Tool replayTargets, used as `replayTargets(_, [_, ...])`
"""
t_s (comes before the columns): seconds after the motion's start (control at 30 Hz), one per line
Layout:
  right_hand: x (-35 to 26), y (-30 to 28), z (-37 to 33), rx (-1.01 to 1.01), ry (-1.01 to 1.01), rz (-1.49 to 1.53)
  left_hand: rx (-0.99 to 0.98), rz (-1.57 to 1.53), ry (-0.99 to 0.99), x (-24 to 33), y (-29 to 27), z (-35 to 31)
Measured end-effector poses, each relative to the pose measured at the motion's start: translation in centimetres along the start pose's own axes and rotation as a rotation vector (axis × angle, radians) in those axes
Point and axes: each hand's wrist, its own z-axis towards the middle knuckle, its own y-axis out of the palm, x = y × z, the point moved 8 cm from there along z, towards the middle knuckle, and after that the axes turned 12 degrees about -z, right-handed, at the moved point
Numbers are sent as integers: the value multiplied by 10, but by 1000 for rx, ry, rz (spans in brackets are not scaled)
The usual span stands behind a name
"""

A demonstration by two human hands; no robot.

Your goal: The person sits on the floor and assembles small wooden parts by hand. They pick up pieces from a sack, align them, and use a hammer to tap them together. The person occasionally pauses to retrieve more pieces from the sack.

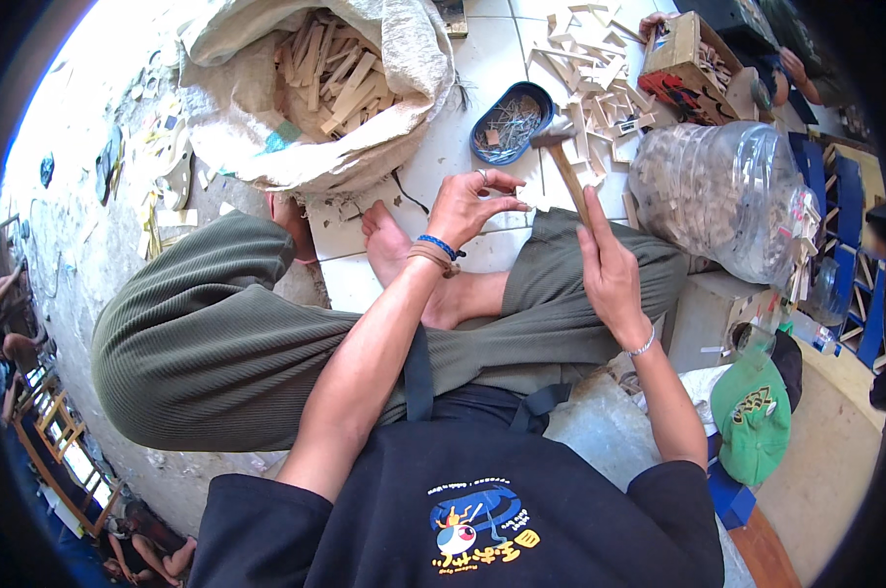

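Note:
My right hand (615, 279) is closed around the wooden handle of a hammer (568, 176), its metal head raised up and to the left. To the left of it, my left hand (469, 208) is held above the white tiles with thumb and fingers curled in a pinch. Something tiny and pale shows at those fingertips, too small to make out. Just beyond them sits a blue oval dish (478, 137) full of thin nails (514, 125). Small pale wooden pieces (600, 88), some joined at angles, lie in a heap to the right of the dish.
An open woven sack (404, 59) of wood strips (340, 78) stands at the far left. A large clear plastic jug (713, 186) lies at right, near a green cap (752, 421). My crossed legs frame the tiles (350, 284). Another person's hand (794, 67) shows beyond a wooden box (673, 59).

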Motion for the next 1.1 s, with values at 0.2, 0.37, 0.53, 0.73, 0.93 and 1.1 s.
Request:
replayTargets(0.2, [-3,1,-25,-8,-96,-81,51,48,34,2,0,-2])
replayTargets(0.37, [2,-1,-28,-15,-137,-172,63,105,38,3,-1,-2])
replayTargets(0.53, [4,-11,-29,31,-177,-236,66,114,99,10,1,-1])
replayTargets(0.73, [8,-1,-29,-49,-215,-376,47,216,61,9,3,-1])
replayTargets(0.93, [9,-13,-30,113,-234,-231,67,110,82,8,2,0])
replayTargets(1.1, [10,-4,-32,-25,-244,-366,60,151,68,7,1,2])
